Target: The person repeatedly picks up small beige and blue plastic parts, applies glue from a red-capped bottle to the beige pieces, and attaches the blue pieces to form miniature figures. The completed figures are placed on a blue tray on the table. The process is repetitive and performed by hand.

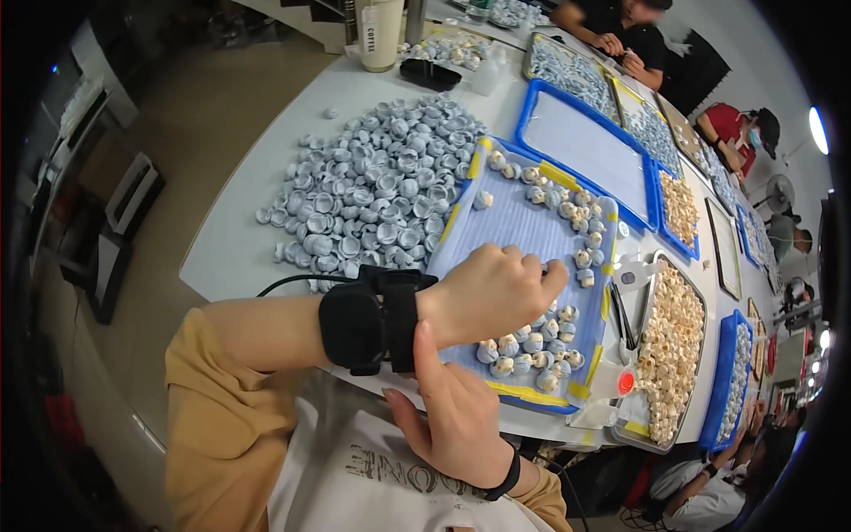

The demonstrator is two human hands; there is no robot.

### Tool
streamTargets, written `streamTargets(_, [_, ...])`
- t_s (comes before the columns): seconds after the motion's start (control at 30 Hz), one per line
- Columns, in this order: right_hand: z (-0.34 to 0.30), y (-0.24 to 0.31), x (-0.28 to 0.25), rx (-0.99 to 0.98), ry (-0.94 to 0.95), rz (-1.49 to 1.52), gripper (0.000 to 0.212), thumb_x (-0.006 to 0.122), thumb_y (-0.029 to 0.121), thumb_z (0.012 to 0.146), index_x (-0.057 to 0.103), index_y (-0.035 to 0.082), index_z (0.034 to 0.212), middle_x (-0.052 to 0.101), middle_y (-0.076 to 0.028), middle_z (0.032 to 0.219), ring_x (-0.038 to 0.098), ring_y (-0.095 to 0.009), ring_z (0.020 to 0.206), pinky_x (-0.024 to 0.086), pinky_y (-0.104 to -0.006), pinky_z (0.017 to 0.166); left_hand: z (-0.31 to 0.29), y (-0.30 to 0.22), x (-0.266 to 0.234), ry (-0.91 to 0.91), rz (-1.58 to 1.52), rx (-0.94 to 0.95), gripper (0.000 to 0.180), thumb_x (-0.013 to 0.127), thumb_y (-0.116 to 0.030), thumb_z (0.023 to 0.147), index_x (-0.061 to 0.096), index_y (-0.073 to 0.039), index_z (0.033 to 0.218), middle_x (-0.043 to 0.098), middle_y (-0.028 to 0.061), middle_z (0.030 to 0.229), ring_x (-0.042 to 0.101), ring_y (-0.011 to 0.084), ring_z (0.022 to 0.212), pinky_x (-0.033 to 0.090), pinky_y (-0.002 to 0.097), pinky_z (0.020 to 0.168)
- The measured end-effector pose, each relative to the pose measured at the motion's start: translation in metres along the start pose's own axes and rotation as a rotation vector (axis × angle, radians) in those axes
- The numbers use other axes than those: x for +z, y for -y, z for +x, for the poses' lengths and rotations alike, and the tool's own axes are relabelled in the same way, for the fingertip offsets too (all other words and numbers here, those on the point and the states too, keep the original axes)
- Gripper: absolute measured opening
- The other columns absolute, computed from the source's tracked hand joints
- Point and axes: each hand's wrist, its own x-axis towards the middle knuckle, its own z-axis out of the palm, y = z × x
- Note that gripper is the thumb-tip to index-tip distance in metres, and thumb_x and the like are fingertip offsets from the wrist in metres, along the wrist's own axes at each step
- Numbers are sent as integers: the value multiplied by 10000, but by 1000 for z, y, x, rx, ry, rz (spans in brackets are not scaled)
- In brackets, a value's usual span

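Observation:
My left hand (496, 293) is curled into a fist above a blue tray, and nothing shows sticking out of it. Around that wrist sits a black strapped device (363, 319) with a cable. My right hand (454, 412) has its index finger stretched against the device's strap and its thumb apart; it holds nothing. The lined blue tray (461, 226) has yellow tape on its rim. Small blue-and-cream pieces (532, 350) cluster at its near end and along its far and right sides. Left of it lies a heap of pale blue cup-shaped pieces (372, 177).
A tray of cream pieces (669, 346) lies right, beside black tweezers (622, 315) and a clear bottle with a red top (612, 381). Farther back are another blue tray (585, 146), a cup (379, 35) and a black case (430, 74). Several people work along the table.

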Motion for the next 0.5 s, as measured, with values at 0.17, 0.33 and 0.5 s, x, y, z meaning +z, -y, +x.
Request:
streamTargets(0.17, [-6,-2,5,24,-9,207,677,639,-16,682,371,-76,1301,519,-57,613,487,-172,491,407,-291,477,6,-6,10,-24,27,100,283,591,-129,642,564,-9,896,490,9,520,509,110,442,367,214,363])
streamTargets(0.33, [-1,-5,3,105,129,622,703,612,-52,702,330,-28,1345,564,-69,666,530,-153,534,434,-258,513,-1,-5,13,-20,-7,145,268,587,-133,649,562,-17,889,496,6,526,517,116,448,377,215,367])
streamTargets(0.5, [-3,-7,0,85,210,607,694,587,-42,748,270,-26,1366,655,-87,880,586,-127,693,463,-230,615,-13,8,3,-20,29,136,276,582,-133,653,557,-18,903,513,13,540,536,132,460,385,221,369])
